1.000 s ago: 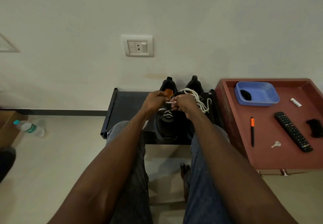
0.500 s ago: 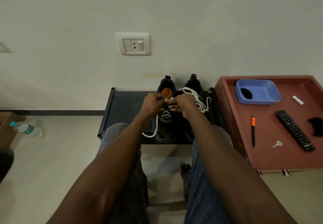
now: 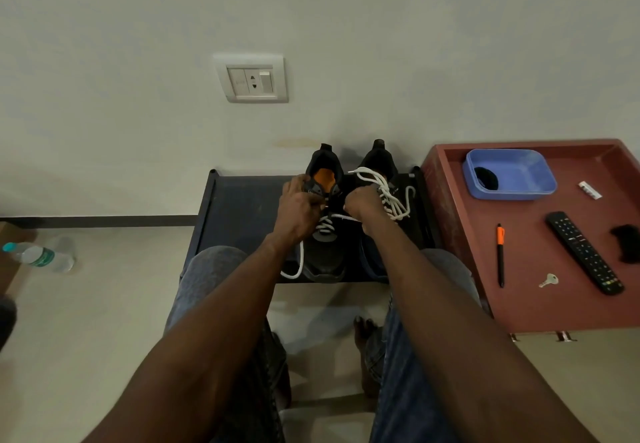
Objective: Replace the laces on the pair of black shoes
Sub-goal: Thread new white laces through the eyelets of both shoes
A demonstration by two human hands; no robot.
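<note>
Left shoe (image 3: 323, 235), half-laced: our hands (image 3: 298, 209) (image 3: 362, 202) each pinch the lace (image 3: 341, 216); we risk skipping an eyelet, fingers blocking sight.

- Dim, even indoor light is leaving the wall (image 3: 346, 27) grey-green.
- Soft shadows are pooling on the floor (image 3: 104, 321) beneath the legs.
- Wide-angle distortion is bending the edges.
- Fine detail is looking slightly soft.

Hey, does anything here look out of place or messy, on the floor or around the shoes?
Yes: a water bottle lies on its side on the floor by the wall, left of the rack. On the right shoe, a white lace sits in a loose tangle, unthreaded. Nothing looks spilled or damaged.
</note>
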